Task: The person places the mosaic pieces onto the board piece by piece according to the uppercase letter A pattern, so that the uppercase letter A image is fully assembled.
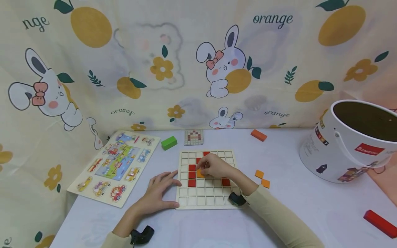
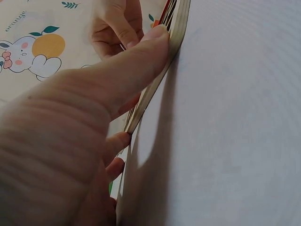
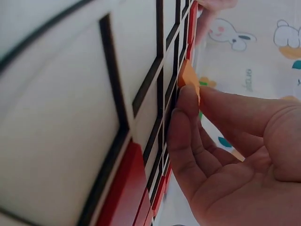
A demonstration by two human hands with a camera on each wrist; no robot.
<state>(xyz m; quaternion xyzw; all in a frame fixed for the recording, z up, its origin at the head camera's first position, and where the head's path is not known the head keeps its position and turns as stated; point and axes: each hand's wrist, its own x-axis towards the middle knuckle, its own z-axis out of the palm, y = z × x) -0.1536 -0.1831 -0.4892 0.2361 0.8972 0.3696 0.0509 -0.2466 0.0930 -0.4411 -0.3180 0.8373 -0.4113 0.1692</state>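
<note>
Wooden grid board (image 1: pixel 206 198) lay nearest us on the counter (image 1: pixel 297 206); our left hand (image 1: pixel 158 193) pressed flat against its edge, our right hand (image 1: pixel 215 166) pinched an orange tile (image 1: pixel 200 174) over its middle squares.

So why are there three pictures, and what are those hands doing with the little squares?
These are a person's two hands, filmed by three small cameras at once. The big picture comes from a camera on the head, looking down at a white table. The other two come from cameras strapped to the wrists, so they look very close and tilted.

On the table lies a wooden grid board with some red tiles already in its squares. The left hand rests flat against the board's left edge; its wrist camera shows the thumb pressing the rim. The right hand pinches an orange tile over the grid.

Around it lie two spare orange tiles, a green block, a vehicle puzzle, a pattern card and a big white bucket.
</note>
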